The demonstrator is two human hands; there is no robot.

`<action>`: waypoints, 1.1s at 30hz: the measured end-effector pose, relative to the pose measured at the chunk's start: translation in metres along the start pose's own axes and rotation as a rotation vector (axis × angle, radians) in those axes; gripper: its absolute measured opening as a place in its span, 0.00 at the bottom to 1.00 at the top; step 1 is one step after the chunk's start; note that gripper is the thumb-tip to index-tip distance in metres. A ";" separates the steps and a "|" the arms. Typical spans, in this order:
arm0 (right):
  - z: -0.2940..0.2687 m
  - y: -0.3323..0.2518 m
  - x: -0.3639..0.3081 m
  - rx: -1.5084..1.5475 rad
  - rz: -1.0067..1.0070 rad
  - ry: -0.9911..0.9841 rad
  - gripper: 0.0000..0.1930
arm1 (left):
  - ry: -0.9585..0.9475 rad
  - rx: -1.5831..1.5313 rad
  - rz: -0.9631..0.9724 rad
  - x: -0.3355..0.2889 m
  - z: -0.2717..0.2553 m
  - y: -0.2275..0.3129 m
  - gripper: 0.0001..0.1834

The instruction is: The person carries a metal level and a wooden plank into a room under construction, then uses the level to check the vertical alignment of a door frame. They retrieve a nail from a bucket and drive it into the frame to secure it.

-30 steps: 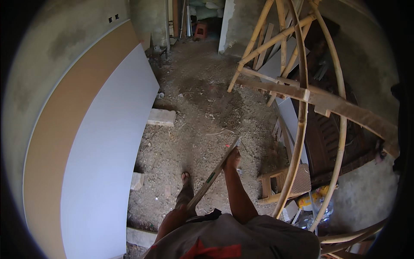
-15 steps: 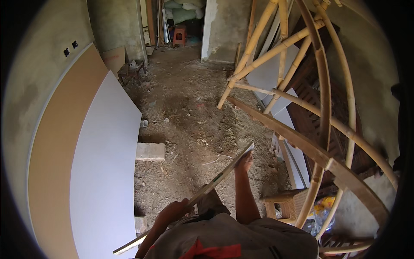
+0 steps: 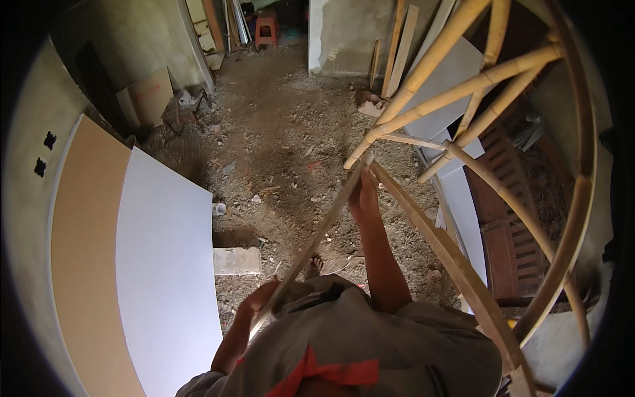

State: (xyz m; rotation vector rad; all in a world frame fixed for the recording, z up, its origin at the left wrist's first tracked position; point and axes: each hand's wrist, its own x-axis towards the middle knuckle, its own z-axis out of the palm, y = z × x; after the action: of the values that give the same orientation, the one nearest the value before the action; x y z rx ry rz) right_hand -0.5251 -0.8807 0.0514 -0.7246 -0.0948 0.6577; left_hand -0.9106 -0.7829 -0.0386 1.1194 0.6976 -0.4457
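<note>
A long, thin, straight strip [image 3: 316,238], which looks like a wooden batten, slants across in front of me from lower left to upper right. My left hand [image 3: 259,298] is closed round its lower part, beside my body. Farther out, my right hand [image 3: 363,198] grips the strip close to its far end, the fingers partly hidden behind it. That far end lies in view beside the foot of a bamboo frame [image 3: 423,79] and the end of a long wooden beam [image 3: 433,245]. My body hides the near end of the strip.
White and tan boards [image 3: 162,264] lean along the left wall. A pale block [image 3: 237,261] lies by their edge on the rubble-strewn dirt floor [image 3: 278,152]. Bamboo poles and a slatted wooden piece [image 3: 509,245] crowd the right. A red stool [image 3: 266,30] stands in the far doorway.
The strip has swung steeper, its far end moving away from me toward the bamboo frame. Both hands still hold it. My view has shifted, and I stand nearer the beam.
</note>
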 end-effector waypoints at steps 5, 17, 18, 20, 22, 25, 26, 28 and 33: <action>0.032 -0.006 0.138 -0.611 0.045 0.094 0.20 | 0.133 0.197 0.275 0.048 -0.060 0.084 0.22; 0.019 0.064 0.424 -0.499 0.291 0.337 0.41 | 1.232 0.136 0.991 0.182 -0.269 0.455 0.12; 0.017 0.066 0.441 -0.549 0.333 0.311 0.41 | 1.158 0.064 1.122 0.193 -0.303 0.493 0.14; 0.027 0.063 0.483 -0.655 0.365 0.328 0.41 | 1.055 -0.133 1.224 0.219 -0.355 0.565 0.11; 0.050 0.047 0.523 -0.750 0.245 0.267 0.42 | 1.013 -0.134 1.296 0.244 -0.386 0.623 0.13; 0.099 -0.004 0.582 -1.017 0.044 0.261 0.38 | 0.900 -0.215 1.356 0.295 -0.402 0.697 0.15; 0.116 -0.019 0.602 -1.095 -0.244 0.199 0.36 | 0.880 -0.240 1.359 0.313 -0.400 0.717 0.16; 0.140 -0.038 0.644 -1.118 -0.668 0.219 0.33 | 0.808 -0.242 1.353 0.350 -0.389 0.754 0.16; 0.152 0.001 0.761 -1.209 -0.775 0.184 0.30 | 0.514 -0.144 1.318 0.447 -0.331 0.829 0.17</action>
State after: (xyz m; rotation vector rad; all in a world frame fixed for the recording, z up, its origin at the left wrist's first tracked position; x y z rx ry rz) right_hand 0.0349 -0.3437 0.0597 -1.7709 -0.6021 -0.3041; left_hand -0.1513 -0.1521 0.1065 1.3164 0.2850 1.0205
